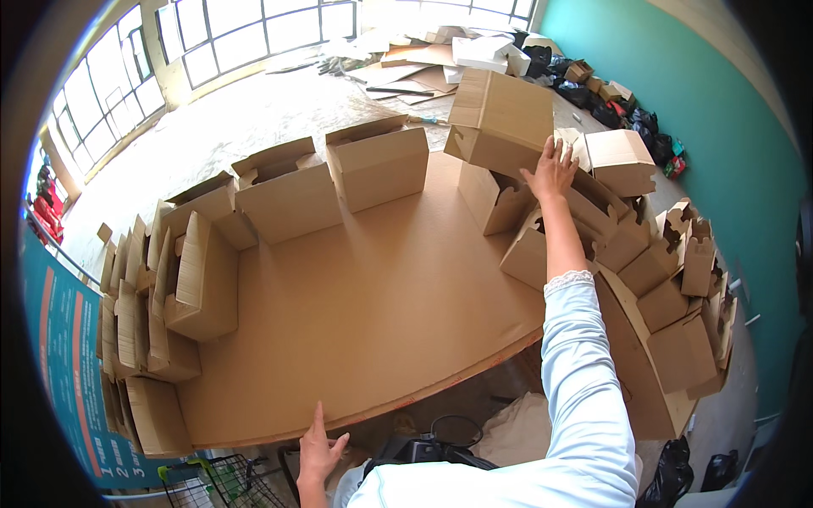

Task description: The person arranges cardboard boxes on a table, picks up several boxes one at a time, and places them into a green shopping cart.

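My right hand (pixel 552 173) reaches out across the table with its fingers spread, at the near right side of a brown cardboard box (pixel 500 118). That box rests tilted on top of other open cardboard boxes (pixel 491 199); whether my fingers press on it I cannot tell. My left hand (pixel 320 450) is low at the table's near edge, index finger stretched and thumb apart, with nothing in it. The brown table (pixel 364 296) lies between my hands and the rows of boxes.
Open cardboard boxes (pixel 288 203) line the table's far edge, and more boxes (pixel 203 279) crowd its left side. On the right, several boxes (pixel 677 347) stand on another surface. Flattened cardboard (pixel 415 80) and black bags (pixel 605 114) lie farther back. A wire cart (pixel 224 483) is at lower left.
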A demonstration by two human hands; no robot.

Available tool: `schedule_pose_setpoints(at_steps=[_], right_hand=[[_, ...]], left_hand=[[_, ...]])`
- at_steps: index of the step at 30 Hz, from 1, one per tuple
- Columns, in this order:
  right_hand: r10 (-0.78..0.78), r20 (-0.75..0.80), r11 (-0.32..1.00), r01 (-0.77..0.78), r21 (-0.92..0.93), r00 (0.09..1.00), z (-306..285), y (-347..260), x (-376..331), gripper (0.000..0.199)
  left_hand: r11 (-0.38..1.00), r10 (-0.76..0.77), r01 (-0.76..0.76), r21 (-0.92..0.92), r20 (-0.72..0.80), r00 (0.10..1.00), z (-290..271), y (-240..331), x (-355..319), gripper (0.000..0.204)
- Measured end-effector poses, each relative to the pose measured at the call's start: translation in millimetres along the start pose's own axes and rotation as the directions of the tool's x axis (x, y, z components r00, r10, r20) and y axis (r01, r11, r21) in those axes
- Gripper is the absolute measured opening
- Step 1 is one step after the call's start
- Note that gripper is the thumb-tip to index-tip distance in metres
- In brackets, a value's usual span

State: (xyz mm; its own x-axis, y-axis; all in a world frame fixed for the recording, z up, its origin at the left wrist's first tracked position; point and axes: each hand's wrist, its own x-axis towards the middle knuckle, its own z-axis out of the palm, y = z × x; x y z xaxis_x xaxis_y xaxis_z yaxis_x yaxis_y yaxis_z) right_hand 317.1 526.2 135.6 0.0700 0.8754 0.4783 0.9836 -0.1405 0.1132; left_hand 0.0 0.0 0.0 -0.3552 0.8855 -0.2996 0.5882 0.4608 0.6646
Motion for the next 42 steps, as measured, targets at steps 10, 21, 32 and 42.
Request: schedule_pose_setpoints(at_steps=[10,21,32,42], right_hand=[[-0.066,-0.074,0.998,0.063,-0.031,0.995,-26,-8,-3,0.102],[-0.376,-0.225,0.927,0.364,-0.093,0.899,-34,-55,-15,0.102],[-0.460,-0.291,0.886,0.457,-0.080,0.839,-13,-77,-12,0.110],[-0.650,-0.435,0.748,0.626,-0.221,0.623,23,-152,1,0.029]], left_hand=[[0.999,0.018,-0.019,-0.028,-0.022,1.000,-2,-2,-2,0.084],[0.999,-0.031,0.029,-0.026,-0.053,0.998,-14,-12,-8,0.083],[0.994,-0.107,0.108,0.006,-0.084,0.991,-18,-19,-17,0.086],[0.989,-0.107,0.109,0.096,-0.032,0.994,-7,-21,-8,0.084]])
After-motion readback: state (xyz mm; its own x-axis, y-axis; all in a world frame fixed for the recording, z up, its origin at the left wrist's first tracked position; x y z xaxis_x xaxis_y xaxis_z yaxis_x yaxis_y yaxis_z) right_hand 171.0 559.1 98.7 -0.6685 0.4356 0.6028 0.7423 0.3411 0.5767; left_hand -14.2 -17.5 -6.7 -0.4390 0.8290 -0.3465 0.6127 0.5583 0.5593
